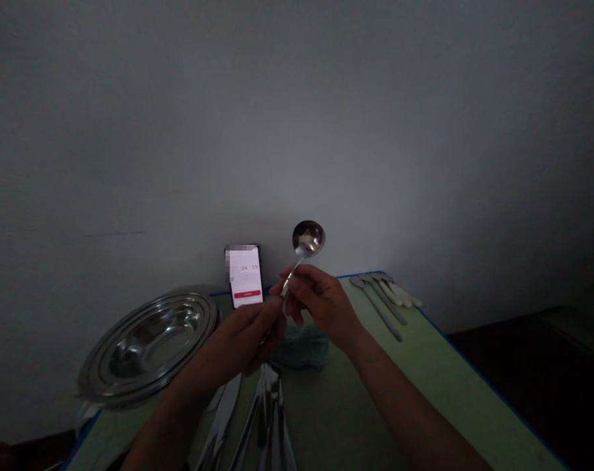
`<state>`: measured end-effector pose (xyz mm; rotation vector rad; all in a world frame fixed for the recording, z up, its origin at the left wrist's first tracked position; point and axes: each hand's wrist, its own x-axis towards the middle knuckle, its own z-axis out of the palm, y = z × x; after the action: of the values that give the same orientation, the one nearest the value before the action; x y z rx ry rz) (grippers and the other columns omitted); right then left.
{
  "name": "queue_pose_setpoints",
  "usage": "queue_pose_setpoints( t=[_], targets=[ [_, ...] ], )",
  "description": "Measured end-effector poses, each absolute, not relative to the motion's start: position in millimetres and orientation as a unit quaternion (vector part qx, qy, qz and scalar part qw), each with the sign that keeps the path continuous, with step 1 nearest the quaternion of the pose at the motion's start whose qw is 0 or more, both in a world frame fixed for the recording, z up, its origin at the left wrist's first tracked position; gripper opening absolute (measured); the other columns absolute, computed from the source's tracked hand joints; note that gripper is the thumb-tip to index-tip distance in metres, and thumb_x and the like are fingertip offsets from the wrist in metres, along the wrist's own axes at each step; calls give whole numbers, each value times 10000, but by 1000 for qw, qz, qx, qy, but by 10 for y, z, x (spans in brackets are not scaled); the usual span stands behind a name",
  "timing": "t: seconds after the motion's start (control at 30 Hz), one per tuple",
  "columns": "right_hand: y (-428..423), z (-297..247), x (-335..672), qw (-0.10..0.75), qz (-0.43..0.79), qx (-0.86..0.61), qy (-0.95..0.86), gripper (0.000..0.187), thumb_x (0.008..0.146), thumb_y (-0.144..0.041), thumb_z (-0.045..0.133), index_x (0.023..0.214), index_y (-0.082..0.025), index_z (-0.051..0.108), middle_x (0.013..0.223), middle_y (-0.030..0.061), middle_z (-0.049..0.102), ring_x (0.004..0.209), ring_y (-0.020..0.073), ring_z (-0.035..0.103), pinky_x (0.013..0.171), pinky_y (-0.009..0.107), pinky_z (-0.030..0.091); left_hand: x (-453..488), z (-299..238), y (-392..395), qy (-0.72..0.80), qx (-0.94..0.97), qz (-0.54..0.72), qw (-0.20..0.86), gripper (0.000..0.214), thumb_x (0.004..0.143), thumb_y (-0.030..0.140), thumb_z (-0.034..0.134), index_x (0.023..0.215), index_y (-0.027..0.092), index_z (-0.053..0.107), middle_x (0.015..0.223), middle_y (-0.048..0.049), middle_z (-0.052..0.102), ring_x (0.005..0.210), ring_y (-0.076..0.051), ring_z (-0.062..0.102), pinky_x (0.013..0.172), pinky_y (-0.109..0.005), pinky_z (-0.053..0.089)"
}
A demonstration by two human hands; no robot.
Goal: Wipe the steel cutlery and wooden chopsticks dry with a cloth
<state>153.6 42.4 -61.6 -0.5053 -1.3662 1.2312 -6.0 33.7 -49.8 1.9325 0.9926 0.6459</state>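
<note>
On my feed, the left hand and right hand pinch the ladle by its handle. Leftward, metal dishes sit stacked, 1 inside another.

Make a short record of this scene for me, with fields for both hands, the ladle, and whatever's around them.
Left hand: holding the lower handle of the ladle
Right hand: fingers on the handle, nearer the bowl end
Ladle: metal, raised, bowl end up
Phone: propped upright, screen lit, showing 06:39
Dishes: shiny metal, stacked at the left
Cloth: on the table, beyond the near cutlery
Far cutlery: laid out at the right, some handles pale
Light: dim
</note>
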Motion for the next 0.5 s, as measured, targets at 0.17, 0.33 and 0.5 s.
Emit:
queue_pose_setpoints(
  t=[0.17,0.33,0.5],
  targets=[
    [347,-498,1925,466,498,-290,-671,148,867,-318,505,849,-175,539,728,-13,626,434,47,519,412,179,416,169,-572,257,346,811,215,420,359,925,434,329,855,174,567,651,20,592,527,-102,533,510,-201,407],
    [351,-573,2633,353,375,-463,-722,241,862,-396,469,797,-171,528,695,-16,602,391,39,425,393,185,338,341,-716,242,350,884,164,262,259,912,336,403,903,210,630,813,-1,664,719,-148,592,640,-249,405],
    [401,-880,3405,225,179,-627,-724,317,819,-387,440,645,-155,567,592,7,567,539,106,506,532,227,375,398,-873,253,347,896,139,241,220,902,307,416,952,220,612,917,-13,661,834,-175,606,757,-302,437]
  ],
)
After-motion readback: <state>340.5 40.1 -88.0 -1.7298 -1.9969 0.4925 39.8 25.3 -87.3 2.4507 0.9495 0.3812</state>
